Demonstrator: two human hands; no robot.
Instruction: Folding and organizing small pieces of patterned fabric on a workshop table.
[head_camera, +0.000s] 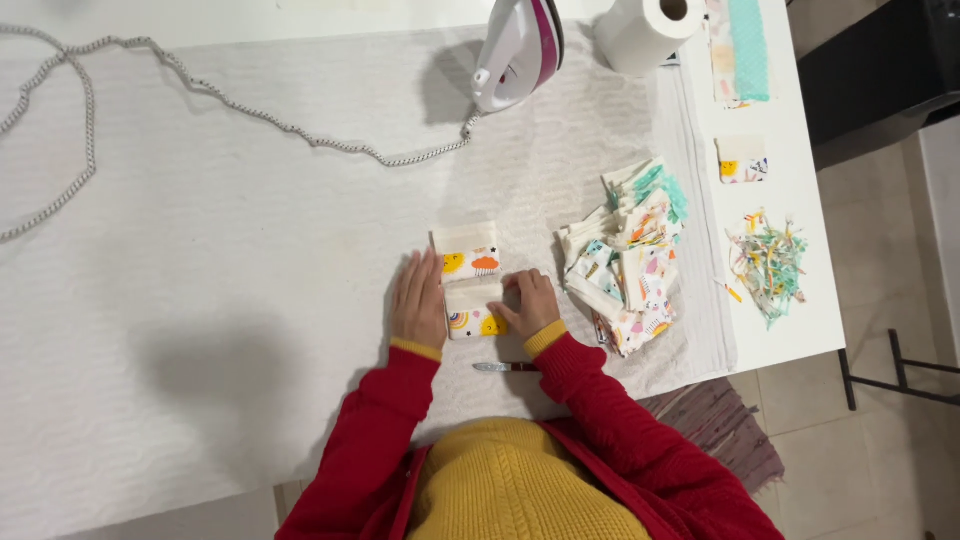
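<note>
Head view looks straight down on a white bench (200, 300) covered with a textured cloth. The left hand (418, 302) lies flat, fingers straight and together, pressing the left edge of a small printed fabric piece (470, 280). The right hand (530, 305) rests on the piece's right edge with fingers curled down onto it; neither hand's grip is clamped around anything, both only press. The fabric piece sits near the middle of the bench, just in front of the person; it is white with a sun, a cloud and a rainbow, and a plain cream band crosses its middle and top.

A small tool with a red handle (508, 367) lies on the bench just below the right wrist. A heap of similar fabric pieces (628, 262) sits just right of the right hand. An iron (520, 50) stands upright at the far edge, its braided cord (200, 90) trailing left across the bench. A paper roll (650, 30) stands right of the iron. Further right lie one small piece (742, 160) and a pile of trimmed scraps (768, 265).
</note>
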